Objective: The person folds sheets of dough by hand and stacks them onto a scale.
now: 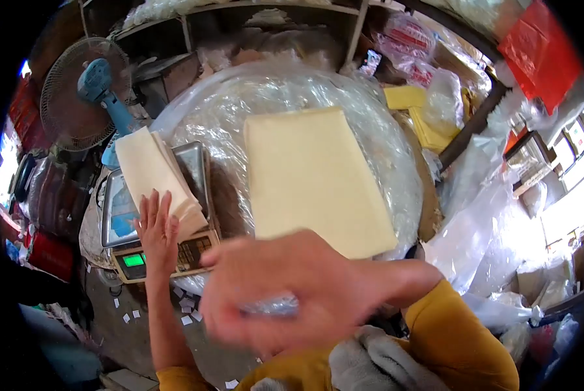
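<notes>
My left hand (159, 238) lies with its fingers outstretched on the near end of a folded stack of cream paper sheets or bags (152, 166). That stack rests slantwise on the metal pan (114, 202) of a digital scale (135, 260) with a lit green display. Close to the camera, my right hand (292, 287) is smeared by motion, its fingers seemingly curled; whether it holds anything cannot be made out. Beyond it, a flat pale-yellow pile of paper or bags (314, 182) lies on a broad mound wrapped in clear plastic (227, 111).
A blue fan (96, 81) stands behind the scale on the left. Yellow packets (428, 127) and plastic bags (445, 98) lie at the back right. A red plastic sheet (542, 55) hangs upper right. Paper scraps (186, 320) litter the floor (220, 355).
</notes>
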Available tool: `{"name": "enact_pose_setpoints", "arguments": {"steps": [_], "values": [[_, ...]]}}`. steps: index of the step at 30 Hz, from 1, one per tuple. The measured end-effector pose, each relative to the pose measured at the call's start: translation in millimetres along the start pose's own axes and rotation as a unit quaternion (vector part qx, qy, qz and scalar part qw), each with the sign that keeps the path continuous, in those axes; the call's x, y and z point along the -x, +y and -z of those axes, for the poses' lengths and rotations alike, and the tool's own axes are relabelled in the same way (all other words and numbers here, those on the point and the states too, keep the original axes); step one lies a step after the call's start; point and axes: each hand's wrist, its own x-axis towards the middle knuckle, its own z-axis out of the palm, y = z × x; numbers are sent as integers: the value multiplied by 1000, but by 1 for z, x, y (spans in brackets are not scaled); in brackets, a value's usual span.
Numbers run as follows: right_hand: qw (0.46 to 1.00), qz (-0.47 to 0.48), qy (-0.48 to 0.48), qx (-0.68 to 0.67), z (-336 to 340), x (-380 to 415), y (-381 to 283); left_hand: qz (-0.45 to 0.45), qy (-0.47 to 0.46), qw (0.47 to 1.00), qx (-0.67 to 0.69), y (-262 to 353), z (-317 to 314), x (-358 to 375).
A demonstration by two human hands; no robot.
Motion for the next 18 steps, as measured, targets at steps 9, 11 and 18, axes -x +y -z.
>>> {"name": "enact_pose_setpoints", "arguments": {"steps": [9, 11, 18], "values": [[967, -30, -13, -251, -24, 91, -94, -30, 122, 990, -70, 28, 10, 9], [970, -27, 0, -242, -21, 103, -102, -62, 191, 979, 20, 62, 17, 17], [985, -29, 22, -167, -19, 129, -108, -107, 126, 961, 221, 153, -52, 59]]}}
